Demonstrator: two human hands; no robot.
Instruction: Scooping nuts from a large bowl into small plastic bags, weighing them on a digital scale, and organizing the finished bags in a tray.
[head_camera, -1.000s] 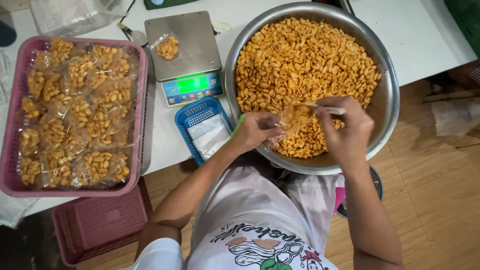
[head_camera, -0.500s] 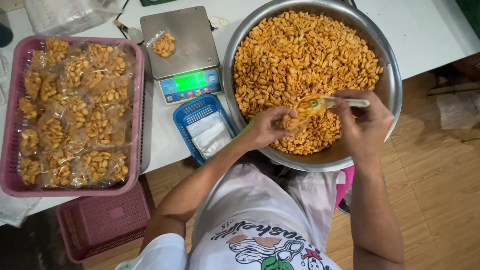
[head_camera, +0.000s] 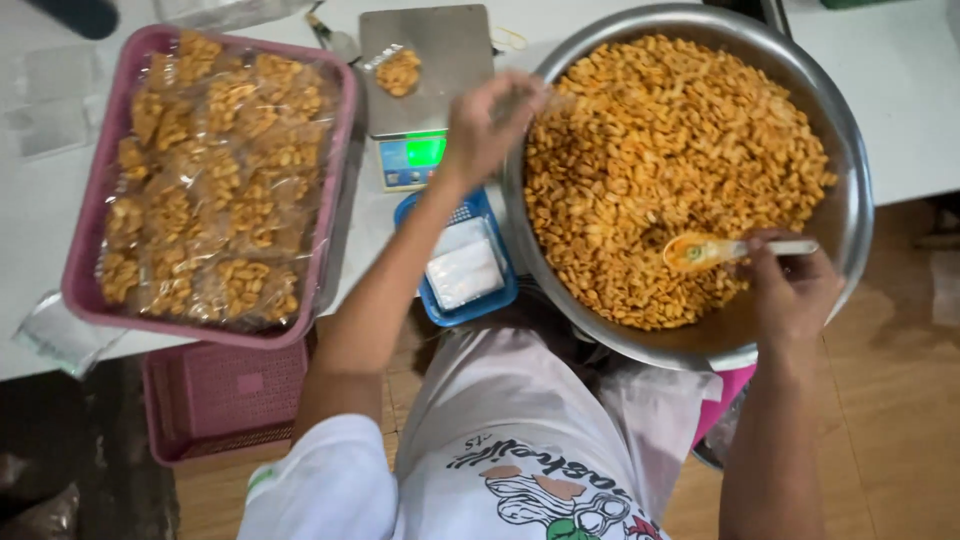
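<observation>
A white bench (head_camera: 900, 90) over wooden flooring is seen from the head view. The left hand (head_camera: 490, 125) is raised towards the scale (head_camera: 425, 75), fingers seemingly pinching a blurred clear bag; weighing judged next. The right hand (head_camera: 795, 290) is clenched around a spoon (head_camera: 725, 250) in the steel bowl (head_camera: 850, 215) of fried snacks (head_camera: 670, 160)

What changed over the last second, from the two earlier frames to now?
The left hand left the bowl and lifted toward the scale; whether it holds a bag is too blurred to tell. The right hand stayed over the snacks, spoon in its grip, now apart from the left. Pink tray, blue basket and the bag on the scale did not move.
</observation>
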